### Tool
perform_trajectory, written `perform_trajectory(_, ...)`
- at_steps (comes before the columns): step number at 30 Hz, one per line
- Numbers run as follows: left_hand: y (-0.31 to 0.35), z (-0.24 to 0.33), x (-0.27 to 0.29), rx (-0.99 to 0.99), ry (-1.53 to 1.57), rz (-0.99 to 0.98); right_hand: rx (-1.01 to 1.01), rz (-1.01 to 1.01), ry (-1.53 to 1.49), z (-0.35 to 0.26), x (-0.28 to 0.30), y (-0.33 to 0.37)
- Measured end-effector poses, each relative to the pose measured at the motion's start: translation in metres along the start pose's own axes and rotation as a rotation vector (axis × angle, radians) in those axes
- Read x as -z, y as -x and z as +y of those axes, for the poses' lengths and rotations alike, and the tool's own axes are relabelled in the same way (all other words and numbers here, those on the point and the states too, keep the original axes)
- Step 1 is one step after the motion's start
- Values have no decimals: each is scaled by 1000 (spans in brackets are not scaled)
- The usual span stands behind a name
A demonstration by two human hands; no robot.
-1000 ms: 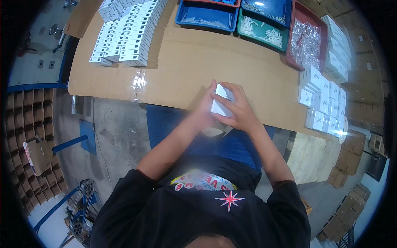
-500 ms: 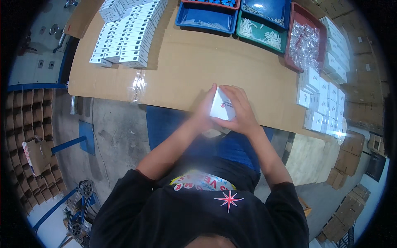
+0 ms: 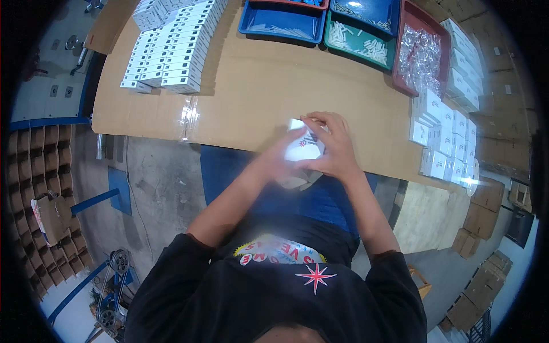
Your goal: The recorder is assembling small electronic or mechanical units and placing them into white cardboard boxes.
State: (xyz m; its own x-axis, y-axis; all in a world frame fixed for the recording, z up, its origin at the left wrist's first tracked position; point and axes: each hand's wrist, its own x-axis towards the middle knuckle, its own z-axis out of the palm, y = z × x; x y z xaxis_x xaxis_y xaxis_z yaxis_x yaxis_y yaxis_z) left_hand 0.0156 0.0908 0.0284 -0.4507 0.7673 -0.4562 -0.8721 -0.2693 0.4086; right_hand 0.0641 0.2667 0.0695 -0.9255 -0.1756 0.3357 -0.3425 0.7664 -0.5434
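Holding a small white printed box point(image 3: 302, 151) by the near edge of the cardboard-covered table point(image 3: 251, 94), the right hand point(image 3: 336, 146) pinches it between bent fingers at its far right side and the thumb at its near side. The left hand point(image 3: 275, 160), partly blurred, lies at the box's left side; whether its fingers press or only rest, I cannot tell.

A smooth white paperboard box point(image 3: 303, 150) meets the right hand point(image 3: 338, 146); beyond it, a matt cardboard-topped bench point(image 3: 257, 94) bears a red plastic tray point(image 3: 422, 14) of crinkled clear plastic point(image 3: 420, 60) (glossy under the light).
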Motion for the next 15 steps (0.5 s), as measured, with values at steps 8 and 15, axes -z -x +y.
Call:
perform_trajectory(8, -2, 11, 3, -97, -117, 171, -659, 198, -809, 4, -35, 37)
perform_trajectory(15, -2, 14, 1, -115, -152, -82, -880, 106, -1190, -7, -37, 42)
